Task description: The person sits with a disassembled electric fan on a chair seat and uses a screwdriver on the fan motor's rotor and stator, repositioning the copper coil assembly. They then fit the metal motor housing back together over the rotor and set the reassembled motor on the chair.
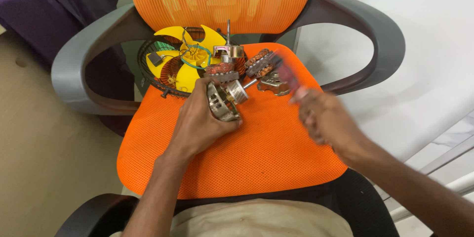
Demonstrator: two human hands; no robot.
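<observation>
Motor housing (220, 102), a metal ring, sits at the seat's (256, 153) centre, pinned flat under my left hand (200, 121) so it can't roll. My right hand (323, 116), at 3 o'clock, is closed on a blurred red tool (286, 76). Fan blade (185, 56) waits at 11 o'clock.

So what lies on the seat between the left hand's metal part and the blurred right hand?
In the head view, between the metal motor housing in the left hand and the right hand, only bare orange seat mesh shows.
</observation>
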